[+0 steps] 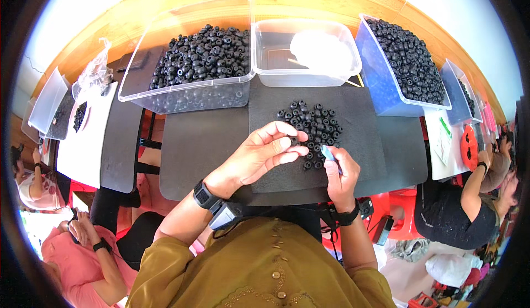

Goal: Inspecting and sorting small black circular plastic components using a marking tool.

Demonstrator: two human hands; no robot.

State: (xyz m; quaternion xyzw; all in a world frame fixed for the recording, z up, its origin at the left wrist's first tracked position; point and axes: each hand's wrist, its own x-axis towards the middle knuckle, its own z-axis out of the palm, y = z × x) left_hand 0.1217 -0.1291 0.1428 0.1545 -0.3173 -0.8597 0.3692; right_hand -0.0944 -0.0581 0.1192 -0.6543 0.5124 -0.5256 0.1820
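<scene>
At lower centre of the frame, a seated worker in a mustard top bends over a black mat [364,120]. The left hand [264,154] pinches a single small black ring between thumb and curled fingertips, while the right hand [341,174] is closed around a slim light-blue tool [328,153]. Just above both hands lies a loose pile of black rings [312,125] on the mat, seemingly not yet handled. Farther up, a clear tub [193,95] heaped with the same rings fills the upper centre, beside a clear tub holding something white [309,51]. At upper right, a blue bin [381,87] brims with rings, suggesting plenty remains to work through.
</scene>
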